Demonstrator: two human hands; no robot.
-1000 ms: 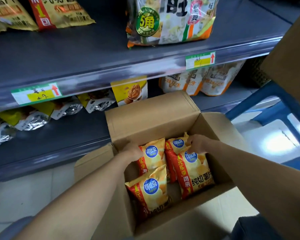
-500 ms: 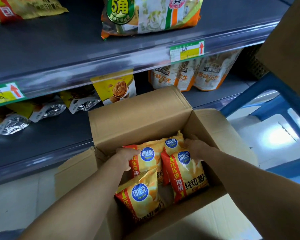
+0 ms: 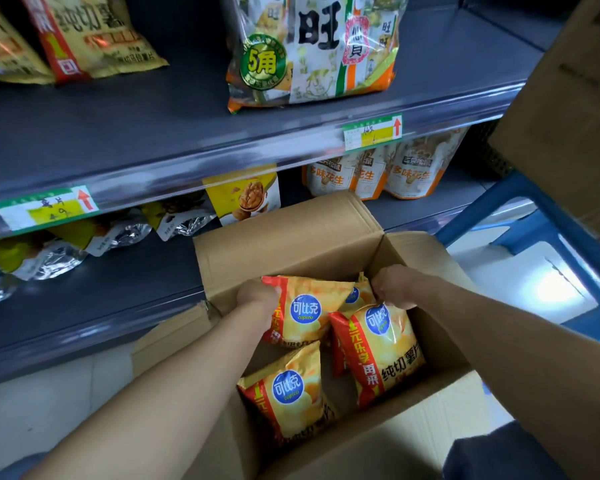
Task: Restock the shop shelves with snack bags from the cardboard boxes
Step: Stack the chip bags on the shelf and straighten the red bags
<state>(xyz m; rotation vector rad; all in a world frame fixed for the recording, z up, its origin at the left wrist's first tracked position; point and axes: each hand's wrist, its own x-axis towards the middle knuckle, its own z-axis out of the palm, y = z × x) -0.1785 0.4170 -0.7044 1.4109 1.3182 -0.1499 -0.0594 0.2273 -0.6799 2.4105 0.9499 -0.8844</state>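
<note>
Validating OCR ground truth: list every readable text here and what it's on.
"可比克 copico": chip bags in cardboard box.
"纯切薯片": right chip bag.
"5角": big bag, upper shelf.
"多味花生": pouches, lower shelf.
On price tags: handwriting too blurred.

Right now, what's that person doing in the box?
A person is unpacking chips. Both hands are down in the open box in front of the shelves. The left hand grips the left bag, and the right hand grips the top of the right bag. A third bag lies nearer, untouched. None of these bags is out of the box yet.
</note>
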